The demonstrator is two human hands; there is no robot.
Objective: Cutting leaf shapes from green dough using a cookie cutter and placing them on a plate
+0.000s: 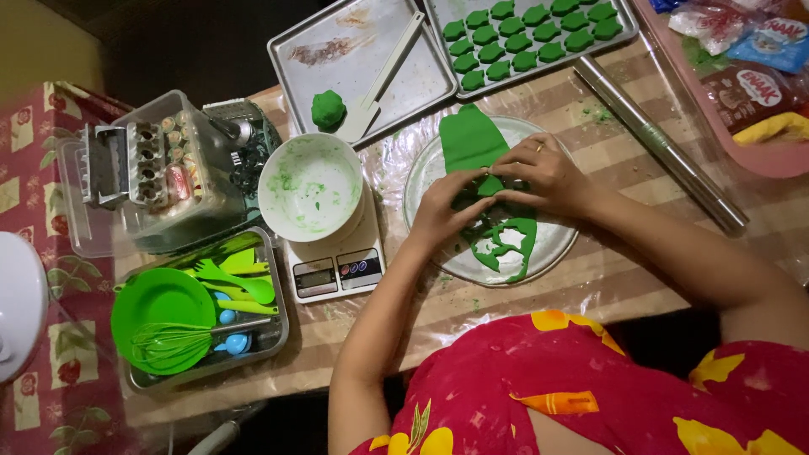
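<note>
A rolled sheet of green dough (pixel 472 139) lies on a round plate (pixel 421 181) in the middle of the table, with cut-out holes in its near part. My left hand (pixel 442 211) and my right hand (pixel 543 173) press together on the dough's middle, fingers curled around something small that I cannot make out. A ring shows on my right hand. Behind the plate, a metal tray (pixel 628 29) holds several green cut-out dough shapes (pixel 527 34).
A second tray (pixel 337 50) holds a green dough ball (pixel 328 109) and a white spatula (pixel 383 76). A white bowl (pixel 310 187) sits on a kitchen scale (pixel 337 270). A metal rolling pin (pixel 657 143) lies right. Green utensils fill a tray (pixel 274 324) at left.
</note>
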